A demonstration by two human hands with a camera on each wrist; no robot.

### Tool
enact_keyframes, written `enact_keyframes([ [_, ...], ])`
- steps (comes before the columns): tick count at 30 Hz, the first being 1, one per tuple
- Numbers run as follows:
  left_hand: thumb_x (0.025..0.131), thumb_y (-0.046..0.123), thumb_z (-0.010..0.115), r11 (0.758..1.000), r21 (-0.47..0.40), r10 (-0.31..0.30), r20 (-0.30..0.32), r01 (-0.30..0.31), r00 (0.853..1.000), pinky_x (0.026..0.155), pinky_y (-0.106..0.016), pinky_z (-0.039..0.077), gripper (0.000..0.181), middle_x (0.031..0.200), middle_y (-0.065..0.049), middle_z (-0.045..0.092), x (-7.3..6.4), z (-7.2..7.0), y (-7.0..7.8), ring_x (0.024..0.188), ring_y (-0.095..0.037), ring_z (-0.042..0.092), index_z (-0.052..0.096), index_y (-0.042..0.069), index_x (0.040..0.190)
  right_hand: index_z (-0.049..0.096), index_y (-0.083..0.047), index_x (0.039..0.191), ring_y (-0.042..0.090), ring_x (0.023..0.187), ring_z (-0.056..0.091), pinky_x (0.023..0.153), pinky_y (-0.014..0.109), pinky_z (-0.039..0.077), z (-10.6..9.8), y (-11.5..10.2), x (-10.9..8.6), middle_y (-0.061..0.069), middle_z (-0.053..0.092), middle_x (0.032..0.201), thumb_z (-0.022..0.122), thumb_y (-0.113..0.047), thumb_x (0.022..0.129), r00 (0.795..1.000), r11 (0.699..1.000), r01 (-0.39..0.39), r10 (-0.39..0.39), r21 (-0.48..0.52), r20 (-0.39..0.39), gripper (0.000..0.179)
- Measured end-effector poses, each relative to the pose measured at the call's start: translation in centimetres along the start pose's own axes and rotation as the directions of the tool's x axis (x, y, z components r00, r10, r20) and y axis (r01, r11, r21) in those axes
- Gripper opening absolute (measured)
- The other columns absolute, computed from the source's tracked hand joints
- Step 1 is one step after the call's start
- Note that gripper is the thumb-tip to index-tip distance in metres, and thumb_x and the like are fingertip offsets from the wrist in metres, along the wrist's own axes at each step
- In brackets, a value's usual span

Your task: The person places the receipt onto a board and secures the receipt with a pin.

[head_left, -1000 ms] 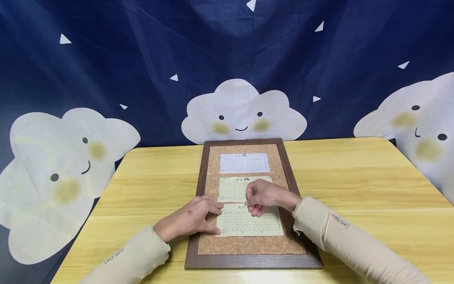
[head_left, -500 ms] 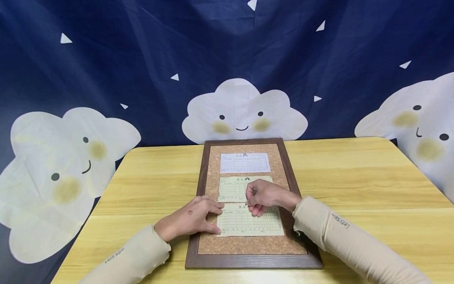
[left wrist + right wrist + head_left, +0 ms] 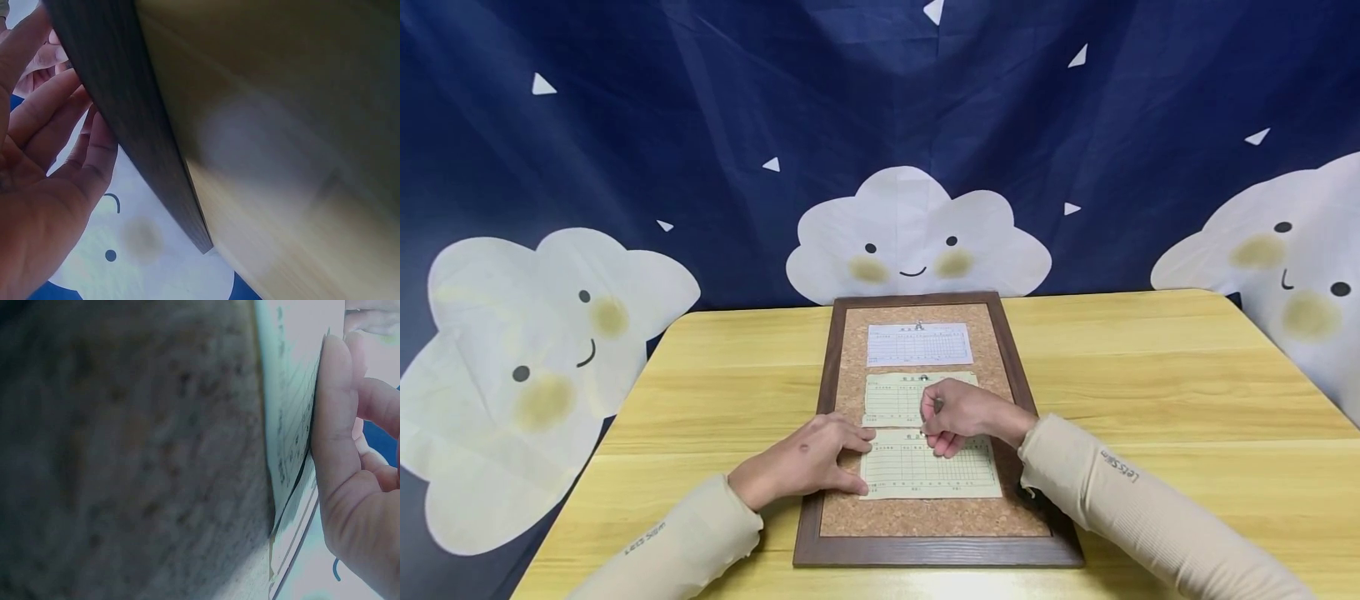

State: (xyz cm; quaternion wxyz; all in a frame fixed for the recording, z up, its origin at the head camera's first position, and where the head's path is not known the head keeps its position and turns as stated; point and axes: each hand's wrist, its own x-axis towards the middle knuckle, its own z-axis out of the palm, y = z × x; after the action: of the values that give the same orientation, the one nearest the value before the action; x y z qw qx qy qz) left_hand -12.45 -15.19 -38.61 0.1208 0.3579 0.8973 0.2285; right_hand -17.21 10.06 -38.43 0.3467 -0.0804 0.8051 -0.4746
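Observation:
A cork board [image 3: 932, 521] lies on the table with three printed slips on it. My left hand [image 3: 808, 458] rests at the left edge of the lowest pale-yellow slip [image 3: 895, 471], thumb and fingers spread. At that slip's top edge my right hand [image 3: 962, 412] pinches a small shiny pushpin [image 3: 922, 432] between thumb and forefinger. Its point is hidden. The middle yellow slip [image 3: 883, 400] has a pin [image 3: 924, 378] near its top, as does the white slip [image 3: 917, 346] above. In the right wrist view, the right hand [image 3: 350, 469] is beside a slip's edge [image 3: 290, 394].
A dark wooden frame [image 3: 936, 552] borders the cork; its side [image 3: 125, 87] crosses the left wrist view. The wooden table [image 3: 1150, 375] extends on both sides. Behind it hangs a navy cloth [image 3: 737, 125] printed with smiling clouds.
Both hands keep their places over the lowest slip. The whole head view has shifted very slightly; nothing has visibly been taken up or let go.

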Motion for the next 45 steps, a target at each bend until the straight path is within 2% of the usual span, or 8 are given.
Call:
enact_keyframes([
  [6,0.077,0.032,0.086,1.000,0.018,0.013,-0.003,-0.013,1.000,0.104,-0.045,0.045,0.048,0.130,-0.009,0.066,0.0,-0.1,0.0,0.122,-0.026,0.057,0.075,0.002,0.113,0.054,-0.001,0.082,0.015,0.051,0.063,0.053,0.031,0.059,-0.1,-0.1,0.0,0.014,0.066,0.066,0.061,0.009,0.091,1.000,1.000,-0.001,0.001,0.002,0.001,0.016],
  [25,0.078,0.029,0.086,1.000,0.004,0.013,-0.021,-0.012,1.000,0.106,-0.045,0.044,0.049,0.129,-0.010,0.066,-0.1,-0.3,0.0,0.124,-0.028,0.057,0.074,-0.001,0.115,0.053,-0.001,0.085,0.016,0.052,0.062,0.055,0.031,0.059,-0.2,-0.5,-0.3,0.014,0.065,0.068,0.061,0.006,0.094,1.000,1.000,-0.007,0.007,-0.001,-0.004,0.014],
  [38,0.083,0.033,0.083,1.000,-0.016,0.008,-0.034,-0.009,0.999,0.105,-0.045,0.045,0.049,0.128,-0.010,0.067,-0.3,-0.5,-0.3,0.123,-0.026,0.058,0.072,0.000,0.118,0.052,0.001,0.088,0.018,0.062,0.068,0.065,0.034,0.061,-0.8,-0.2,-1.2,0.015,0.066,0.077,0.059,0.003,0.098,0.997,0.999,0.030,-0.031,0.017,0.075,0.012],
  [45,0.084,0.033,0.082,1.000,-0.018,-0.011,-0.045,0.010,0.999,0.106,-0.042,0.044,0.049,0.130,-0.009,0.065,-0.5,-0.8,-0.1,0.124,-0.027,0.058,0.072,0.001,0.119,0.051,0.002,0.089,0.019,0.065,0.068,0.066,0.033,0.061,-1.4,0.2,-1.8,0.017,0.067,0.079,0.058,0.004,0.097,0.994,0.997,0.038,-0.044,0.060,0.098,0.011],
])
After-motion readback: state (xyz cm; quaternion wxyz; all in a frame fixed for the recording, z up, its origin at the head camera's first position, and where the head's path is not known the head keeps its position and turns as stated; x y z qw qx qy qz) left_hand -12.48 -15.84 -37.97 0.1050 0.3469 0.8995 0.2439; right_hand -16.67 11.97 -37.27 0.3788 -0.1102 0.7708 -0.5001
